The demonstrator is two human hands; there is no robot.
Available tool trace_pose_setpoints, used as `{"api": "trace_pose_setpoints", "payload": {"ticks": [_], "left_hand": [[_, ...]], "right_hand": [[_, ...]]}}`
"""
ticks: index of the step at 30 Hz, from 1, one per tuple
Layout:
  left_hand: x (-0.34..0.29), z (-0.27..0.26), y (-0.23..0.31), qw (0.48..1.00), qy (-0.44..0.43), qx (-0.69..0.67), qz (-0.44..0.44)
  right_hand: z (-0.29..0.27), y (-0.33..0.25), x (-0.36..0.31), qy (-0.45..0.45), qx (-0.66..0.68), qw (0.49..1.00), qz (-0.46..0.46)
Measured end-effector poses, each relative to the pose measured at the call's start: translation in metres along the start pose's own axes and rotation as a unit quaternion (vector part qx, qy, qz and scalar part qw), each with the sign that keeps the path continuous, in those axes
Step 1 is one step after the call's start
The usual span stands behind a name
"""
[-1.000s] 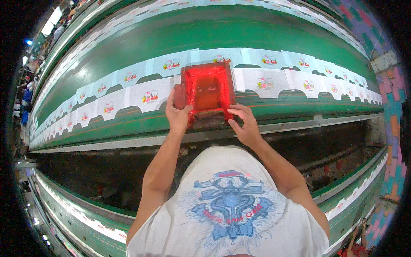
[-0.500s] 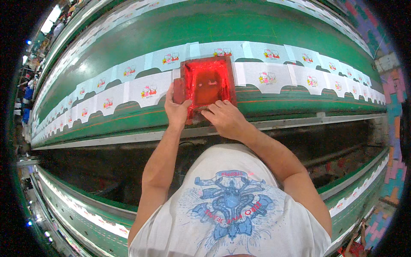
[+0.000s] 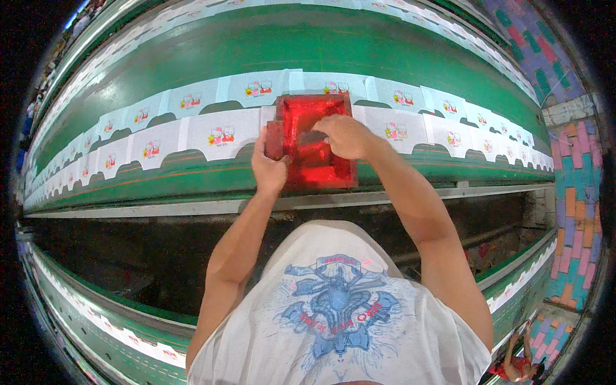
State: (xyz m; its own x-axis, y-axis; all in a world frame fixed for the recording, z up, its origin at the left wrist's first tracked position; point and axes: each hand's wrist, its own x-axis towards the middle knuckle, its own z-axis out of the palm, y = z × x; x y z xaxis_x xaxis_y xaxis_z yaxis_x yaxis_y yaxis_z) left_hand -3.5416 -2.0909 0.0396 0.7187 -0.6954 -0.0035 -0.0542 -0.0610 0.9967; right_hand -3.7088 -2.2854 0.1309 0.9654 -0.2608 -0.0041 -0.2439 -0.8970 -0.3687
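A red, ink-smeared screen printing frame [image 3: 324,174] lies over the row of white fabric pieces [image 3: 239,122] on the long green table. My left hand [image 3: 271,169] is closed around the reddish block [image 3: 274,139] at the frame's left side, thumb toward me. Inside the frame, my right hand [image 3: 350,137] has its fingers bent and closed above the red screen. Whatever it grips is mostly hidden under the fingers. Part of the fabric lies covered by the frame.
Pale blue fabric pieces [image 3: 250,90] with small cartoon prints run behind the white row. A metal rail [image 3: 160,209] borders the green table [image 3: 212,54]. Another green table with fabric lies behind me. At the lower right, a person in red [image 3: 518,367] is near coloured floor tiles [image 3: 574,212].
My right hand has moved away from me, from the frame's near edge to its middle. My left hand keeps its hold on the block. The whole view has shifted slightly.
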Motion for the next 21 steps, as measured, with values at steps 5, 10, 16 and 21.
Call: {"api": "trace_pose_setpoints", "payload": {"ticks": [5, 10, 16, 21], "left_hand": [[0.005, -0.001, -0.01, 1.0, -0.004, 0.014, 0.025], [0.003, 0.0, -0.02, 0.996, -0.011, -0.061, 0.057], [0.0, 0.001, -0.015, 0.989, -0.001, -0.136, 0.053], [0.001, -0.002, -0.014, 0.994, 0.003, -0.094, 0.054]], "right_hand": [[0.001, 0.025, 0.037, 0.062, -0.057, 0.996, 0.028], [0.022, 0.011, 0.023, 0.124, -0.097, 0.987, 0.042], [0.049, -0.04, -0.024, 0.143, -0.087, 0.985, 0.027], [0.055, -0.082, -0.06, 0.144, -0.066, 0.987, 0.027]]}}
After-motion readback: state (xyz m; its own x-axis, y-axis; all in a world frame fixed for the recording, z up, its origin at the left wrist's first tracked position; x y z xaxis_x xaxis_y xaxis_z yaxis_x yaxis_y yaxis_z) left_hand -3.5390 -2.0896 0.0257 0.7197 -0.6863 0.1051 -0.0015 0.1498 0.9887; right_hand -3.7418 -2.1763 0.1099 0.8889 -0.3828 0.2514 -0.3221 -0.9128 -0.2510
